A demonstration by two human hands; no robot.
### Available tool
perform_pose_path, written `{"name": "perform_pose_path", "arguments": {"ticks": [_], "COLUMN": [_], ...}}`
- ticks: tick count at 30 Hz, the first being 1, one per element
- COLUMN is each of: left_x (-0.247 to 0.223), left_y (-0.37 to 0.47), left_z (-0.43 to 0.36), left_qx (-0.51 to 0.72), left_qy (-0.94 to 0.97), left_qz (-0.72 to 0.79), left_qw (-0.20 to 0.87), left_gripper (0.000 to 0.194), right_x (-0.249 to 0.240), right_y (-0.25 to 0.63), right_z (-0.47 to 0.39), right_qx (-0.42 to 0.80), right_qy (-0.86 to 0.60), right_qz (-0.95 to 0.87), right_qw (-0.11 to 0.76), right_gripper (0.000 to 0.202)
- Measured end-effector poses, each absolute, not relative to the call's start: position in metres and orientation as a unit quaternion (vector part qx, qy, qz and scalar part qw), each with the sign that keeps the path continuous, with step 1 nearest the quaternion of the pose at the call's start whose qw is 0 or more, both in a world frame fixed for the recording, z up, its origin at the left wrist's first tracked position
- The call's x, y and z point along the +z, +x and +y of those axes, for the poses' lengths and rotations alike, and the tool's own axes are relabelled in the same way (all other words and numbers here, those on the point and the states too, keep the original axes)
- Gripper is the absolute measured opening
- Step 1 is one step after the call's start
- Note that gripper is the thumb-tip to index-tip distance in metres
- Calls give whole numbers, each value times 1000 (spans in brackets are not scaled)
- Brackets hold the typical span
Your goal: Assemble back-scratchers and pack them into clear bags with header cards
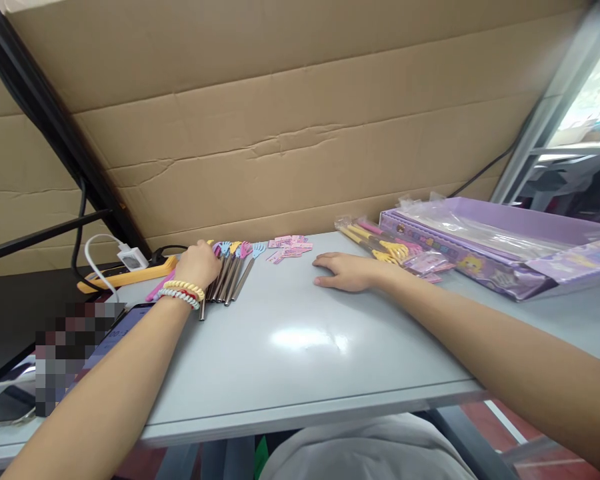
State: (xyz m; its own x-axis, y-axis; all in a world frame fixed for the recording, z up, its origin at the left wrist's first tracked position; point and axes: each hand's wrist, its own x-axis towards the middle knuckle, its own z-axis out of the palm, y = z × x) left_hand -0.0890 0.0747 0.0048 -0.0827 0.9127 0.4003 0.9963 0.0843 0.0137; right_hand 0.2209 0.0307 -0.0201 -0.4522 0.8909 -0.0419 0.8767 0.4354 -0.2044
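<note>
My left hand (197, 265), with braided bracelets at the wrist, is at the left end of a row of back scratchers (233, 277). These have metal rods and small hand-shaped heads in blue, pink and yellow. Its fingers curl down around a back scratcher (203, 311) whose rod end sticks out below the hand; the fingertips are hidden. Palm down on the table, my right hand (347, 271) holds nothing, its fingers stretched out and slightly apart. Small pink printed cards (291, 248) lie between the two hands, near the back.
Right of my right hand lie bagged back scratchers (380, 243) with yellow and pink heads. Beyond them stands an open purple box (485, 267) holding clear plastic bags. On the left are a yellow-edged power strip (150, 272), a white charger (133, 258) and a phone (123, 333). Cardboard (280, 120) lines the back.
</note>
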Motion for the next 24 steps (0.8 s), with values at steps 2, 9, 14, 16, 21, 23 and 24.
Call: {"name": "perform_pose_path", "arguments": {"ticks": [2, 9, 14, 16, 21, 23, 24], "left_x": [8, -2, -11, -12, -12, -12, -12], "left_y": [-81, -40, -25, -22, -23, -24, -25], "left_z": [69, 37, 19, 16, 18, 20, 21], "left_qx": [-150, -201, -208, -211, -218, -227, -231], "left_qy": [-684, -857, -920, -924, -921, -915, -912], "left_qz": [-694, -463, -325, -313, -315, -326, -332], "left_qw": [168, 105, 72, 65, 63, 68, 69], "left_gripper": [31, 27, 25, 22, 20, 19, 19], "right_x": [-21, -29, -33, -34, -38, -43, -46], "right_y": [221, 212, 198, 195, 193, 191, 190], "right_z": [31, 29, 25, 24, 25, 29, 32], "right_qx": [98, 54, 23, 24, 36, 44, 47], "right_qy": [-522, -500, -420, -410, -438, -449, -456], "right_qz": [-847, -850, -881, -887, -878, -874, -871], "right_qw": [40, 155, 217, 213, 191, 180, 179], "right_gripper": [71, 77, 60, 53, 59, 68, 72]}}
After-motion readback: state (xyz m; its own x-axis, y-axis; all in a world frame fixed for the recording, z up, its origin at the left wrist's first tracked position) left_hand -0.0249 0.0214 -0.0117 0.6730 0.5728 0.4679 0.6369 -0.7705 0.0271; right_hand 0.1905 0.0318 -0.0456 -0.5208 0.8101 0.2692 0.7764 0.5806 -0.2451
